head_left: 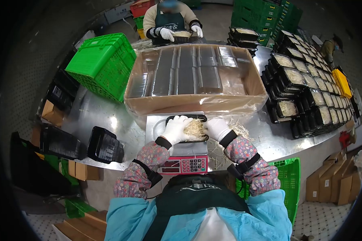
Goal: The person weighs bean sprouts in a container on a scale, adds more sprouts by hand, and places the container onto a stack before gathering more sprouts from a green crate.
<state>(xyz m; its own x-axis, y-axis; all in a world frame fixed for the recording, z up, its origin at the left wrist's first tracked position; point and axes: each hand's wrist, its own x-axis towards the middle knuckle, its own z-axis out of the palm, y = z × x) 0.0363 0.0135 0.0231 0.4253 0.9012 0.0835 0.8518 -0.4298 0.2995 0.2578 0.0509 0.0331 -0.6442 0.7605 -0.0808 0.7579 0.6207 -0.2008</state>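
A black tray filled with pale, thin stalks rests on the pan of a weighing scale, whose red keypad panel faces me. My left hand, in a white glove, lies over the tray's left side with its fingers closed on the stalks. At the right edge, my gloved right hand has its fingers curled in against the stalks; its fingertips are partly hidden. Loose stalks are scattered on the metal table beside my right hand.
Behind the scale stands a plastic-lined carton of stacked clear lids. A green crate is left of it. Stacked black trays sit at the left edge. Filled packs are piled at right. A co-worker holds a filled tray opposite.
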